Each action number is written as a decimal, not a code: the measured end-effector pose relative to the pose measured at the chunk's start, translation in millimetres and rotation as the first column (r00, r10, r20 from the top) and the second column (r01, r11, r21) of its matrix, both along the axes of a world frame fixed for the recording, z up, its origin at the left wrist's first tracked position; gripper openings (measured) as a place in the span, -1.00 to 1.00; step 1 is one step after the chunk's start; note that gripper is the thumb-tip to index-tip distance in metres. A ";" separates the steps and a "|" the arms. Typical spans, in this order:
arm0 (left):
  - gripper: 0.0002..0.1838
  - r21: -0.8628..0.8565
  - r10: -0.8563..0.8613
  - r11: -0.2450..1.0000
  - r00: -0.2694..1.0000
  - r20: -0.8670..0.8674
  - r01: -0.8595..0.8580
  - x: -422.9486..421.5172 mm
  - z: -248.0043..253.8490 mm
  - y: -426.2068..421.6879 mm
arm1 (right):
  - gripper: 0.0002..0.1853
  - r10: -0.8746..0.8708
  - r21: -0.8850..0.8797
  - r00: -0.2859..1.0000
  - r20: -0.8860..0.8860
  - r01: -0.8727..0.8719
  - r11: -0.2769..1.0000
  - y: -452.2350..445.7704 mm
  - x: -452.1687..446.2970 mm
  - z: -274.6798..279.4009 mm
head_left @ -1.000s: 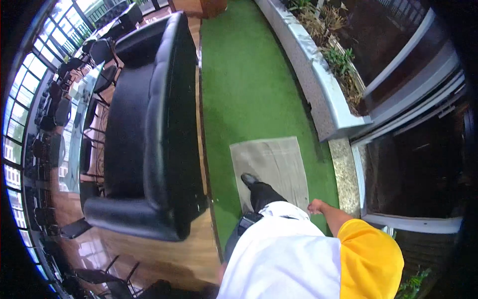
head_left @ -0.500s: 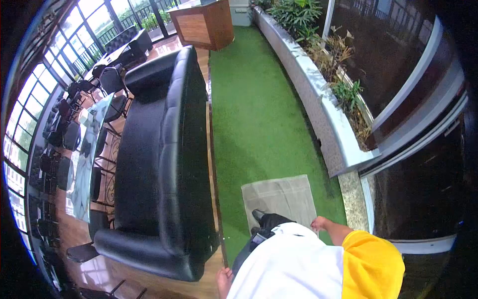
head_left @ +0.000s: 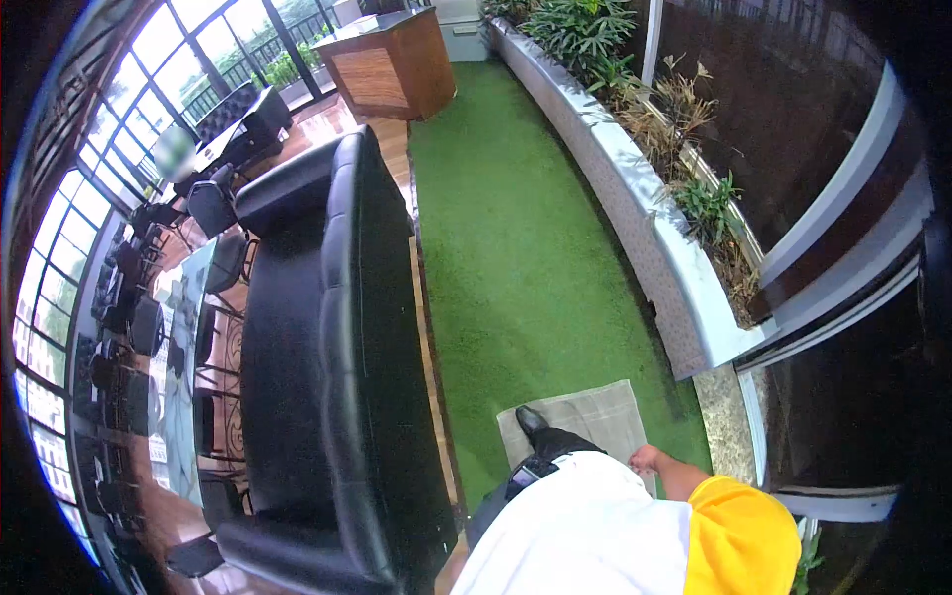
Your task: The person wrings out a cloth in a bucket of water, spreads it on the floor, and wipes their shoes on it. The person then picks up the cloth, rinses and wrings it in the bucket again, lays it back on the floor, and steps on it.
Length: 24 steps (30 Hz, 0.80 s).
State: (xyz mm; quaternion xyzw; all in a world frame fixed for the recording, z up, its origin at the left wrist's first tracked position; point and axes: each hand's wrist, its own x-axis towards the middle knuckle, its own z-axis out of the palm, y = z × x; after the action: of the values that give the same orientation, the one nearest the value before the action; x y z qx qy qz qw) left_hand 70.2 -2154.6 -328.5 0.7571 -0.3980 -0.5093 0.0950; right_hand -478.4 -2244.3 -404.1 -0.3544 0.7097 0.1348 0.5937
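My right hand (head_left: 647, 459) hangs beside my body with its fingers curled in, above the edge of a grey-beige mat (head_left: 605, 409). Nothing shows in it. Only a sliver of my left hand (head_left: 453, 572) appears at the bottom, between my white shirt (head_left: 570, 531) and the black sofa (head_left: 387, 397); its fingers are hidden. One black shoe (head_left: 532, 419) is stepping on the mat, which lies on green artificial turf (head_left: 516, 258).
A low planter wall (head_left: 635, 208) with plants runs along the right. Beside it stands a sliding glass door (head_left: 843, 387). Left of the sofa are a glass-topped table (head_left: 178, 407) and several chairs. A wooden counter (head_left: 392, 69) stands at the far end.
My leg has swung forward, and the shoe is farther up the mat. The view has shifted, with the sofa and planter lower in it. My left hand has mostly slipped out of sight.
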 end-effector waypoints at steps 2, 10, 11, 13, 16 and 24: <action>-0.76 0.005 0.090 0.996 0.992 -0.090 -0.090 2.4 10.3 -39.5 | -0.73 0.024 0.018 1.000 -0.020 -0.024 1.000 -22.9 1.4 5.1; -0.69 0.241 0.609 0.793 0.735 -0.299 -0.559 -0.3 32.7 -169.9 | -0.73 -0.119 -0.011 0.991 -0.056 0.118 0.993 0.1 8.6 24.8; -0.69 0.251 0.604 0.797 0.738 -0.302 -0.549 -2.0 33.3 -177.6 | -0.74 -0.093 0.025 0.994 -0.063 0.095 0.995 7.0 8.5 44.0; -0.68 0.269 0.602 0.798 0.744 -0.292 -0.540 -1.3 32.0 -179.6 | -0.74 -0.092 0.092 0.993 -0.080 0.099 0.991 15.1 0.6 42.9; -0.67 0.181 0.406 0.913 0.858 -0.313 -0.366 5.7 20.3 -161.3 | -0.76 -0.233 0.137 0.967 -0.104 0.246 0.959 41.4 -19.7 8.0; -0.80 -0.088 -0.838 0.459 0.464 0.288 0.884 12.3 -36.9 -154.8 | -0.80 -0.551 0.040 0.834 0.002 0.551 0.834 -6.2 -38.5 18.6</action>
State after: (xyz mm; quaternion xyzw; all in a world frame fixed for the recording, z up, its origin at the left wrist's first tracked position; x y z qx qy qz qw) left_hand 82.6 -2309.4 -365.4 0.4812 -0.7891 -0.3579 -0.1331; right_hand -516.8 -2250.6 -385.5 -0.1247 0.7750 -0.0307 0.6188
